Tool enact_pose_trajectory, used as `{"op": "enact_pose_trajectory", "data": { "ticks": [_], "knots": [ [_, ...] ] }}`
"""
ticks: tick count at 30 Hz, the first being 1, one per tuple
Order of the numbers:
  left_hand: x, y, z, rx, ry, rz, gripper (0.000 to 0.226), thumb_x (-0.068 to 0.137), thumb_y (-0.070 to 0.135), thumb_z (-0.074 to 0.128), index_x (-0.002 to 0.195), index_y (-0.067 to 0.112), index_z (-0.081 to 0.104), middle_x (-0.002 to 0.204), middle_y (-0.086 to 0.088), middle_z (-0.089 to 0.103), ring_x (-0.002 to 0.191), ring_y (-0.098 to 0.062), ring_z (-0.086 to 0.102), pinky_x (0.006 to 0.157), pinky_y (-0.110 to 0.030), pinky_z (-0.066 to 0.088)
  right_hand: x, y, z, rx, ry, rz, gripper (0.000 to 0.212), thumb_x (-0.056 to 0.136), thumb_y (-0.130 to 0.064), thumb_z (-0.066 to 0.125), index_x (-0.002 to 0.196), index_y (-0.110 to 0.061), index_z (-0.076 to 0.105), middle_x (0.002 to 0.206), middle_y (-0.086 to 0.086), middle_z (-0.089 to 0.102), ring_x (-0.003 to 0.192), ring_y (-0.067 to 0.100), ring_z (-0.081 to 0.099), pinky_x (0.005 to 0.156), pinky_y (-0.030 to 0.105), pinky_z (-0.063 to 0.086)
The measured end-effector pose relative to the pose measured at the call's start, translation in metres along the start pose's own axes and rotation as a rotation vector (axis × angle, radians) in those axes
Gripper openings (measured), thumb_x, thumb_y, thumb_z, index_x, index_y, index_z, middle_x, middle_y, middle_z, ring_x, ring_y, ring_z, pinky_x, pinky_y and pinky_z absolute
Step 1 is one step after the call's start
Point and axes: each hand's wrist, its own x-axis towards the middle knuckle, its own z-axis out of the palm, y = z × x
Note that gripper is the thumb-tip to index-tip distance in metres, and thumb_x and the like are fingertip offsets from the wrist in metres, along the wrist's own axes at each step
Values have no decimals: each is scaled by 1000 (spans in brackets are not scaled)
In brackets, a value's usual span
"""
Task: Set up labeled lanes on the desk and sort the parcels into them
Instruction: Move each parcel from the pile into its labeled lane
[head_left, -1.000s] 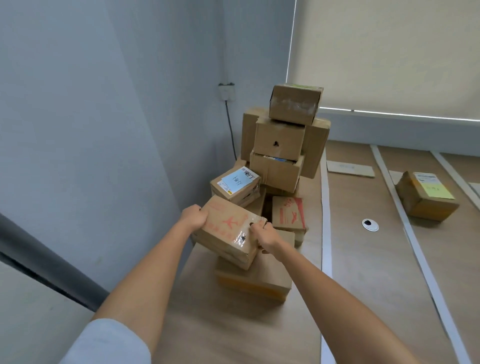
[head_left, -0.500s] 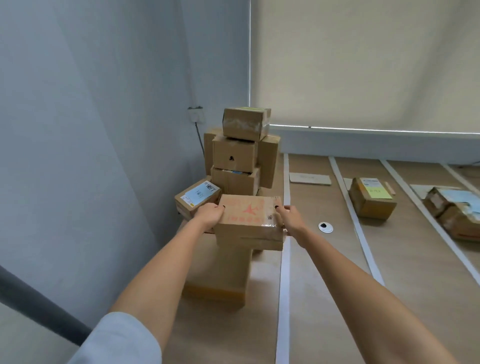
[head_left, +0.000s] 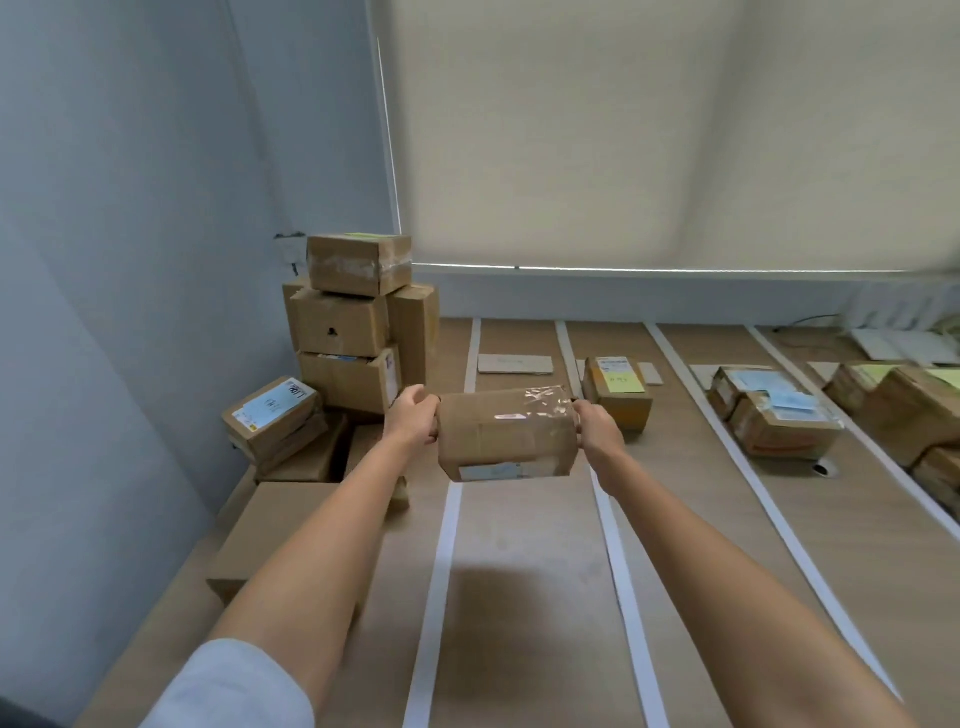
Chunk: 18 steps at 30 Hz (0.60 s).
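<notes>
Parcel (head_left: 506, 434) hangs above the desk (head_left: 519, 597), gripped endwise between left hand (head_left: 410, 421) and right hand (head_left: 597, 428).

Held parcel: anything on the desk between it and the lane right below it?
Nothing visible. The held parcel, gripped by the left hand and right hand, hangs over the lane between two white tape strips. That stretch is bare; only a cardboard label card lies at its far end.

Your left hand (head_left: 410, 421) and right hand (head_left: 597, 431) grip the ends of a parcel (head_left: 506, 434) at frame centre, above the desk (head_left: 524, 571). A stack of boxes (head_left: 353, 327) stands at the left, in the corner. Tape strips (head_left: 441, 571) run from bottom to top, dividing lanes; sorted parcels (head_left: 618, 389) lie in the lanes at the right.
</notes>
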Motion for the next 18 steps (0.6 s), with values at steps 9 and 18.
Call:
{"op": "enact_pose_trajectory", "data": {
  "ticks": [9,18],
  "knots": [
    [-9,0,46,-109,17,57,57,91,22,54,144,20,31,118,-5,57,96,-17,58,77,-31,47,5,14,-45,123,72,-30,25,94,-33,45,100,-13,58,93,6,64,86,18,61,63,27,46],
    [15,-24,83,-204,-47,-66,51,86,12,63,133,0,45,116,-7,60,85,-11,60,59,-18,48,25,31,-39,66,56,-23,15,89,-23,58,82,-15,69,86,1,69,89,16,64,59,18,47]
  ]
}}
